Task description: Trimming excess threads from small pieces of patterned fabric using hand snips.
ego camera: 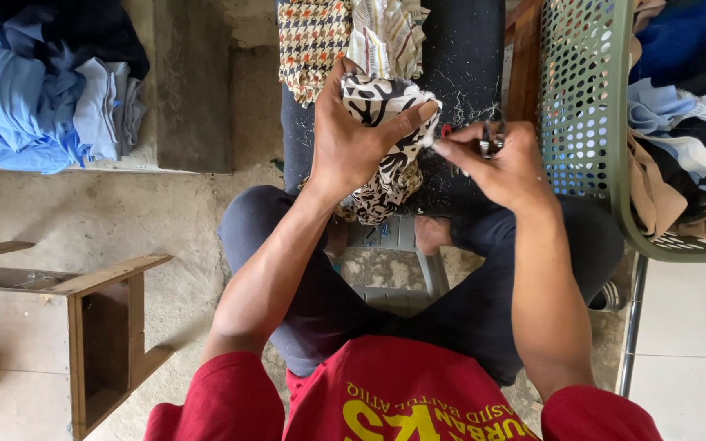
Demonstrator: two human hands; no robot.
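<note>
Head view, looking straight down on a seated person. The left hand [351, 139], at upper centre of the frame, is closed around a bunched black-and-white patterned piece of cloth [386, 155], thumb stretched across its top edge and fingers wrapped behind. The right hand [504, 163], just right of it, is curled round a small pair of metal thread snips [490, 140]; its forefinger tip touches the cloth's edge beside the left thumb. Whether the blades stand open cannot be told.

The cloth is held above a dark padded work surface [467, 57] strewn with pale thread clippings; a brown-and-white checked fabric [310, 45] and a striped fabric [386, 33] lie at the top of it. A green perforated plastic basket [586, 90] of mixed garments stands at the right, folded blue garments [34, 90] at upper left, a wooden stool [104, 327] at lower left.

Judged step: trimming loose threads at the cloth's edge. The next cut calls for a taut edge and blade tips set close to the seam.
</note>
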